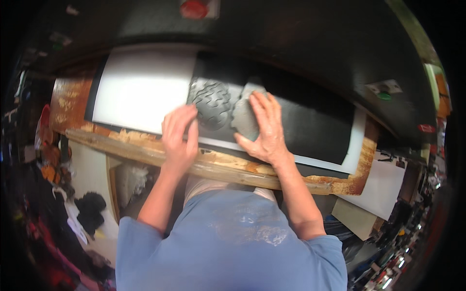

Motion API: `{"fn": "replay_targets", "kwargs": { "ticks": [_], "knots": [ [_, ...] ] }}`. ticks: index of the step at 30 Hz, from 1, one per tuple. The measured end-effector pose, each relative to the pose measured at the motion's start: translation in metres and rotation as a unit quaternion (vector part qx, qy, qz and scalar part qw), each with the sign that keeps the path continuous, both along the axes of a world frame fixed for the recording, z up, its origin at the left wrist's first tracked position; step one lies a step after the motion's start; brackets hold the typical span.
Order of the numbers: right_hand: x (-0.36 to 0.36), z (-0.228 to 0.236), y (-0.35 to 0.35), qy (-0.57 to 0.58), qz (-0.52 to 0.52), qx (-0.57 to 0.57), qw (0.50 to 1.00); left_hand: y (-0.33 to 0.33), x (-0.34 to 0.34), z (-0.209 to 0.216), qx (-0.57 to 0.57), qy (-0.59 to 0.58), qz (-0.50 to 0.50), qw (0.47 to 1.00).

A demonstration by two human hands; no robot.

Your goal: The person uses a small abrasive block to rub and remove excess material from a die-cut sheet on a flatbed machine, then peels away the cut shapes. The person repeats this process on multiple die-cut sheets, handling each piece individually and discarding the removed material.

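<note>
A dark, oval-ended piece with a raised zigzag tread (212, 104), looking like a shoe sole part, lies in the middle of the work surface. My left hand (179, 132) is at its left edge, fingertips close to or touching it, thumb held apart from the fingers. To the right, my right hand (268, 131) spans a grey flat piece with a scalloped edge (245, 114), thumb at its near side and fingers over its far right side. A black sheet (310, 119) lies beneath and beside these pieces. Whether the grey piece is lifted cannot be told.
A white board (141, 89) extends left under the black sheet. A worn wooden edge (223, 169) runs along the front. Overhead hangs a large black machine part (310, 39) with a red button (194, 8) and a green button (384, 96). White panels (374, 186) lean at right.
</note>
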State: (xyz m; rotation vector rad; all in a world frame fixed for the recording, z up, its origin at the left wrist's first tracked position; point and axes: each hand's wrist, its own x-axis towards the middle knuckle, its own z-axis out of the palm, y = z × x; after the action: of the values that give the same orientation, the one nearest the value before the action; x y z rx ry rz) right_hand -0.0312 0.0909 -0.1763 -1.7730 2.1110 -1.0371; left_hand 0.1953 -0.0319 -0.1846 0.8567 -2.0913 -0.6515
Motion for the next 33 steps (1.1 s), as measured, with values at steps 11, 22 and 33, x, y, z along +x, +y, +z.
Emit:
{"fn": "replay_targets", "kwargs": {
  "ticks": [11,22,33],
  "knots": [
    [-0.093,0.067,0.069,-0.057,-0.316,-0.38,0.868,0.061,-0.001,-0.028,-0.063,-0.009,-0.177,0.982],
    [-0.023,-0.005,0.146,-0.063,-0.367,-0.235,0.898,0.05,-0.008,-0.029,-0.066,-0.017,-0.106,0.992],
    [0.002,-0.032,0.143,0.01,-0.329,-0.077,0.941,0.055,-0.007,-0.023,-0.093,-0.04,-0.107,0.989]
  ]
}}
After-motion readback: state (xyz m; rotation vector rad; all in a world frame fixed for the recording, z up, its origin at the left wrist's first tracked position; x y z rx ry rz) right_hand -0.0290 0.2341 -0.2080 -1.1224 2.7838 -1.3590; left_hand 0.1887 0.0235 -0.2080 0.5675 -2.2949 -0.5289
